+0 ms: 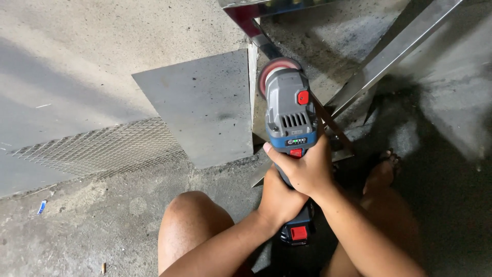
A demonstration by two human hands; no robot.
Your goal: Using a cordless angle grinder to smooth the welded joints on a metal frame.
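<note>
Person crouched low on the grey concrete floor (92,225), bare knee (192,220) near left, bare foot (382,172) out to the right, a stance that puts the body close behind the tool for steady control. Both hands clamped on one thing: a grey and blue cordless angle grinder with red buttons (287,110). Left hand (279,200) wraps the rear of the handle just above the red-latched battery pack (297,231); right hand (302,166) sits stacked in front of it, fingers round the body below the blue band, thumb lying across the near face. Hands touching one another, one behind the other, so the tool is braced along its length and points away from the person. The grinder is centre frame, nose far, its round reddish abrasive disc (277,69) tilted and set against what looks like the edge of a shiny stainless steel frame (389,51); exact contact point is hidden by the tool head, so cannot tell if it touches. A frame bar runs diagonally up to the far right. Left of the grinder, a flat grey metal sheet (205,113) leans or lies just beside the frame. Further left, a strip of expanded metal mesh (102,149) lies flat on the floor, partly under the sheet. Small blue scrap (42,206) at near left, well apart.
</note>
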